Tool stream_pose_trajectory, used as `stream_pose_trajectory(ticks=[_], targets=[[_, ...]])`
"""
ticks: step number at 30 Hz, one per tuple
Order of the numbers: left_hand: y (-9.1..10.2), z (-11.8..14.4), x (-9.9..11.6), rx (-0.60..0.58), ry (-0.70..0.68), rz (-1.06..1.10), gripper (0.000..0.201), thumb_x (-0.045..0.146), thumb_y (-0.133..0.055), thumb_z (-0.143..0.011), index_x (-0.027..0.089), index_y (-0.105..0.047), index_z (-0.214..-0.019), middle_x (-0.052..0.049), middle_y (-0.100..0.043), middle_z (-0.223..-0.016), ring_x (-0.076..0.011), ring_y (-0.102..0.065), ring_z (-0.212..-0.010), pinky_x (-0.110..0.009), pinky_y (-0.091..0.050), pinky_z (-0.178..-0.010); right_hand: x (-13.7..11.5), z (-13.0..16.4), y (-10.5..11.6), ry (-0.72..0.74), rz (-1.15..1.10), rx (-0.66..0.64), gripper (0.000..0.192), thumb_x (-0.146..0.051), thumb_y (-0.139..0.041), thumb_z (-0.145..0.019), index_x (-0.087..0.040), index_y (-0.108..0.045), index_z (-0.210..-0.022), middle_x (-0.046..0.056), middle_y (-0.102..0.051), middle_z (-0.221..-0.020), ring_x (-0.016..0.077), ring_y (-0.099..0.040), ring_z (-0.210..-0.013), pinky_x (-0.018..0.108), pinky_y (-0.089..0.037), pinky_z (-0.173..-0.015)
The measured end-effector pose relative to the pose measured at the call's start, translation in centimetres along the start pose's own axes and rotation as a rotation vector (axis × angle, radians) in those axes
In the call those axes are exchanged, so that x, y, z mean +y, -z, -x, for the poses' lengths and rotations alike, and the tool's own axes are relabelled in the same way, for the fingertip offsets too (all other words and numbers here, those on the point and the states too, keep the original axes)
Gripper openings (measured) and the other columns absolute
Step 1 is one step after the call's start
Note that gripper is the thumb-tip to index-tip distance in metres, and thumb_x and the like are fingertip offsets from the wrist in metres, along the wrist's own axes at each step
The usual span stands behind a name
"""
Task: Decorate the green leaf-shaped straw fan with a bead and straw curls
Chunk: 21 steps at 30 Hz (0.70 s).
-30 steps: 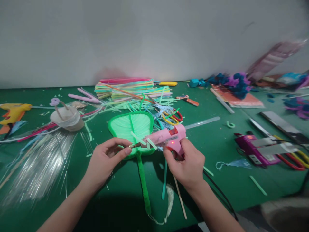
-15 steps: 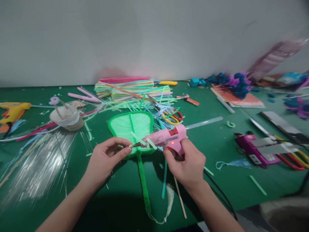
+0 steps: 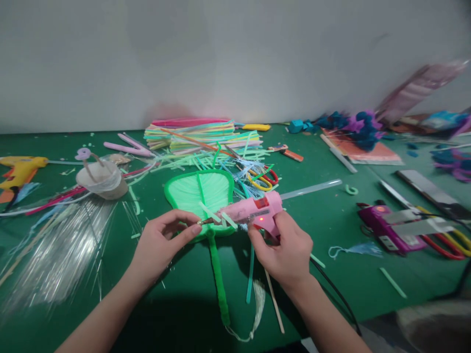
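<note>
A green fan-shaped craft piece [image 3: 198, 191] with a fuzzy green handle [image 3: 220, 279] lies flat on the green table. My right hand [image 3: 285, 250] grips a pink hot glue gun [image 3: 253, 211], red light on, its nozzle pointing left over the fan's lower edge. My left hand [image 3: 162, 240] pinches something small at the nozzle tip; what it is I cannot make out. Short pale green straw pieces [image 3: 215, 213] lie across the fan near the nozzle. A clear glue stick [image 3: 312, 186] sticks out behind the gun.
A stack of coloured straws [image 3: 198, 133] lies behind the fan, scissors [image 3: 263, 179] beside it. At left are a yellow glue gun [image 3: 20, 169], a paper cup [image 3: 102, 180] and clear strands [image 3: 59, 245]. A purple glue gun [image 3: 386, 225] and blue and purple pom-poms [image 3: 356, 125] lie right.
The glue gun and my right hand have dipped slightly lower and left. My left hand stays at the nozzle tip.
</note>
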<state>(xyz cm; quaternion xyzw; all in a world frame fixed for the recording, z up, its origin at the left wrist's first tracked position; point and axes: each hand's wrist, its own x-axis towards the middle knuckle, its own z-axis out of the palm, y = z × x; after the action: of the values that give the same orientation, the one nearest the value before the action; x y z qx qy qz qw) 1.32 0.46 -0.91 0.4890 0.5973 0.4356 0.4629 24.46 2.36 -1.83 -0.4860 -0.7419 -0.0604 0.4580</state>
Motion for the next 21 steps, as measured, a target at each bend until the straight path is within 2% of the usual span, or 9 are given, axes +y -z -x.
stream_pose_trajectory(ticks=[5,14,18,21], targets=[[-0.1,0.1,0.3,0.0,0.001,-0.009,0.022,0.037,-0.078,-0.072,0.02,-0.071,-0.084,0.0,-0.072,-0.081,-0.0133,-0.066,-0.078,-0.019,-0.05,-0.072,0.0,-0.2,0.2,-0.09,0.007,0.067,0.025,-0.022,-0.065,-0.078,-0.022,-0.042,-0.069,-0.007,-0.039,-0.058,0.0089,-0.034,-0.045,0.024,-0.029,-0.043],[0.0,0.3,0.5,-0.005,0.005,-0.012,0.024,0.037,-0.078,-0.072,0.018,-0.071,-0.085,-0.002,-0.072,-0.083,-0.0152,-0.066,-0.077,-0.022,-0.051,-0.072,-0.2,0.1,-0.1,-0.054,-0.001,0.004,0.021,-0.022,-0.062,-0.08,-0.022,-0.044,-0.071,-0.006,-0.041,-0.058,0.0095,-0.035,-0.046,0.024,-0.031,-0.045],[0.0,0.3,0.4,-0.007,0.005,-0.014,0.024,0.037,-0.079,-0.072,0.018,-0.071,-0.085,-0.003,-0.072,-0.084,-0.0153,-0.066,-0.077,-0.023,-0.051,-0.072,-0.1,-0.4,0.2,-0.147,0.017,-0.018,0.022,-0.026,-0.064,-0.079,-0.022,-0.045,-0.069,-0.006,-0.042,-0.057,0.01,-0.037,-0.046,0.025,-0.031,-0.045],[0.2,0.3,0.5,-0.006,0.003,0.001,0.023,0.036,-0.079,-0.072,0.019,-0.071,-0.086,-0.003,-0.072,-0.084,-0.0151,-0.066,-0.078,-0.022,-0.051,-0.073,2.3,-2.0,1.6,-0.328,0.175,0.05,0.032,-0.037,-0.069,-0.075,-0.024,-0.042,-0.065,-0.007,-0.039,-0.054,0.0114,-0.036,-0.046,0.026,-0.029,-0.046]])
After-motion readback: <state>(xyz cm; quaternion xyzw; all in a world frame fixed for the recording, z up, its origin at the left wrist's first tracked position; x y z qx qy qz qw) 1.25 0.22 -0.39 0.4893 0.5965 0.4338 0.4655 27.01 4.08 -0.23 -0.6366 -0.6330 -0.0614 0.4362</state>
